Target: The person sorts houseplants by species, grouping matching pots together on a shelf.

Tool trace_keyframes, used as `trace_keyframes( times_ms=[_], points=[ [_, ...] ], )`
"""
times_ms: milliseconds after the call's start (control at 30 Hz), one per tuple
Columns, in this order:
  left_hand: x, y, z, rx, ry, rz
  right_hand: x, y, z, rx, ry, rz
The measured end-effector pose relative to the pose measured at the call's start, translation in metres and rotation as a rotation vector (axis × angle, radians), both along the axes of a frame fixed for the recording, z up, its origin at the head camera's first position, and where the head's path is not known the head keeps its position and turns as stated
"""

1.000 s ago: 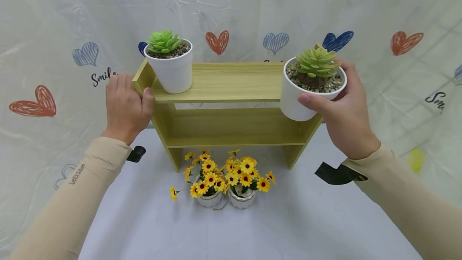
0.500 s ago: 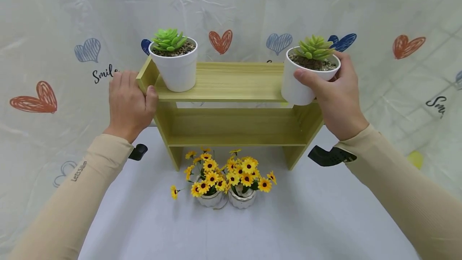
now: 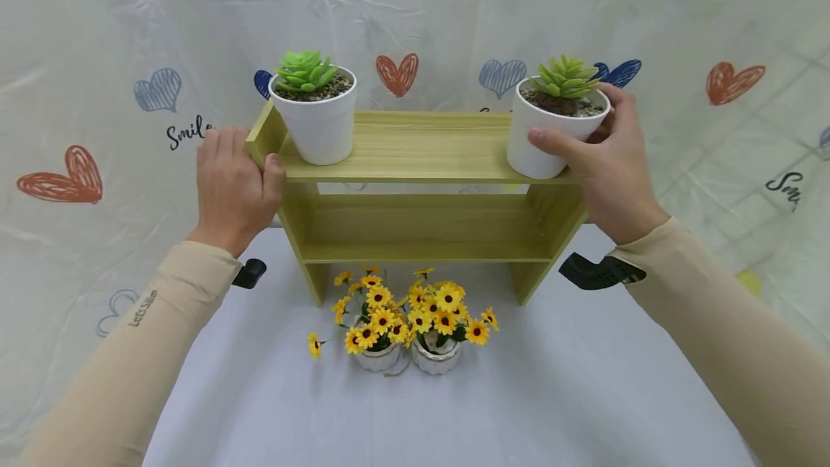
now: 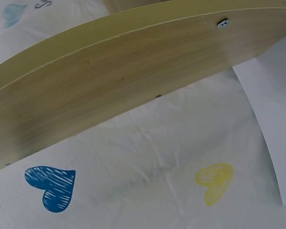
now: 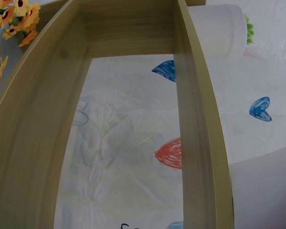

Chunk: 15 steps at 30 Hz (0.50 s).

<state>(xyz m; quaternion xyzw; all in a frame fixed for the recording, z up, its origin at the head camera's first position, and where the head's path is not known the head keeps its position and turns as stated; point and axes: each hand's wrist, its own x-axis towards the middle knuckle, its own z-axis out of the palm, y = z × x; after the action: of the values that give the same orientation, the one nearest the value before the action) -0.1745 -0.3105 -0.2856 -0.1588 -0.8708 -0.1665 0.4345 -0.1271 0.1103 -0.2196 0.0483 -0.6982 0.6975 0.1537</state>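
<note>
A small wooden shelf (image 3: 428, 225) stands on the white table. My left hand (image 3: 233, 189) grips the upper left side panel, its thumb on the inner face. At the right end of the top board, my right hand (image 3: 612, 168) holds a white potted succulent (image 3: 541, 143), thumb in front and fingers behind the pot. Its base appears to rest on the board. Another potted succulent (image 3: 318, 125), brighter green, stands at the left end. The left wrist view shows the shelf's side panel (image 4: 109, 76); in the right wrist view are its boards (image 5: 200, 119), neither showing fingers.
Two small white pots of yellow artificial flowers (image 3: 379, 330) stand side by side on the table (image 3: 415, 424), in front of the shelf. Behind hangs a pale sheet (image 3: 441, 6) printed with hearts and words.
My right hand has moved the potted succulent away from me and lowered it onto the right end of the top board. My left hand keeps its grip on the side panel.
</note>
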Motion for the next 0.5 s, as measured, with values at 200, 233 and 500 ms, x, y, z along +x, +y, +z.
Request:
trace_keyframes(
  times_ms=[200,233,500],
  points=[
    [0.0009,0.0018,0.0002,0.009,-0.004,0.003,0.007,0.0039,-0.0041,0.028,0.014,0.0],
    [0.0012,0.0017,0.0004,0.005,-0.008,0.008,0.0069,0.0036,-0.0045,0.039,0.015,-0.008],
    [0.0019,0.0008,0.0002,0.003,-0.029,0.022,0.0002,-0.0002,-0.004,0.209,-0.016,-0.094]
  ],
)
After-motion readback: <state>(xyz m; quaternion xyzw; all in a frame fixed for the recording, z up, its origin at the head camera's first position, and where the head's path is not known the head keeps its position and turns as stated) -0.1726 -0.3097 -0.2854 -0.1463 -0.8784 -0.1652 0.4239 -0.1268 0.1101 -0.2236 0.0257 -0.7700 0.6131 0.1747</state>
